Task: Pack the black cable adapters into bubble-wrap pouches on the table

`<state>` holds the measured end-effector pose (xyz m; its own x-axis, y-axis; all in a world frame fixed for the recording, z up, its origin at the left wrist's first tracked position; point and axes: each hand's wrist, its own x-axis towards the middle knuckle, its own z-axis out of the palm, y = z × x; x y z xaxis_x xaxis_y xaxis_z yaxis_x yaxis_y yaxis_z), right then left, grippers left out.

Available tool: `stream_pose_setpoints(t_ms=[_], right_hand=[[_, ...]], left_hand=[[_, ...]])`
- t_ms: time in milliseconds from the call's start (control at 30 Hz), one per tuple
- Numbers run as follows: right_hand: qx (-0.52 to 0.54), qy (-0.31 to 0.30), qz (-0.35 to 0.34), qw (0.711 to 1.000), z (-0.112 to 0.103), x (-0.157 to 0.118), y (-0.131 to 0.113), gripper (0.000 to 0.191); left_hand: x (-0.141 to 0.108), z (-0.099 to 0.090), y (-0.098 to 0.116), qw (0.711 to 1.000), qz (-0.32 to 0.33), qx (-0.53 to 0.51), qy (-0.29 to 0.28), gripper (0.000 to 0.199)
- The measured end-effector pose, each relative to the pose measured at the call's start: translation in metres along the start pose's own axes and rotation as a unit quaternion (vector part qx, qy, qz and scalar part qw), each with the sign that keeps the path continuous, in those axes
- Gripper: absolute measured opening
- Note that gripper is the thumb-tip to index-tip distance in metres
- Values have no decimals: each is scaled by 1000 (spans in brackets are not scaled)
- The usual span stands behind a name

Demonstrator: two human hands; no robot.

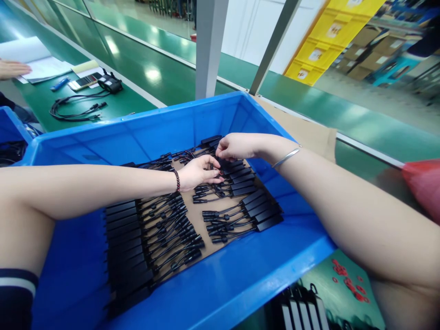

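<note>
Both my hands are inside a blue plastic bin (137,133), over rows of flat black boxes (125,243) with short cables and plugs (178,229). My left hand (199,174), with a beaded bracelet, has its thumb and fingers closed around a thin black cable end; a small dark red spot shows at its fingertips. Just beyond it, my right hand (233,145) is closed in a pinch beside the right-hand row of boxes (244,183). Whatever lies in that pinch is hidden. A cardboard sheet (195,206) lies under the cables.
Red rings (350,284) and black-and-white pieces (305,311) lie on the green table below the bin. Left of it are a black cable bundle (77,107), a phone (87,80), papers (44,66) and another person's hand (13,68). A grey post (209,50) stands behind.
</note>
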<state>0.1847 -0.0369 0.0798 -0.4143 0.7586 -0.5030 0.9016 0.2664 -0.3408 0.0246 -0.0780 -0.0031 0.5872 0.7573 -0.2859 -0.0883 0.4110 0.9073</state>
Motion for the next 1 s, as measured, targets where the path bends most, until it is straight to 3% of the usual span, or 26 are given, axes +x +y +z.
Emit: stream_pose_setpoints(t_ms=[167, 467, 700, 1000], right_hand=[[-62, 19, -26, 998, 0, -1, -5, 16], [41, -39, -10, 998, -1, -3, 0, 17], [72, -46, -17, 996, 0, -5, -4, 17], [93, -59, -22, 994, 3, -3, -3, 15]], left_hand=[[-1, -1, 1, 999, -11, 28, -11, 21], [-4, 3, 1, 999, -9, 6, 49, 22], [-4, 3, 1, 999, -14, 27, 28, 18], [-2, 3, -4, 997, -22, 5, 71, 12]])
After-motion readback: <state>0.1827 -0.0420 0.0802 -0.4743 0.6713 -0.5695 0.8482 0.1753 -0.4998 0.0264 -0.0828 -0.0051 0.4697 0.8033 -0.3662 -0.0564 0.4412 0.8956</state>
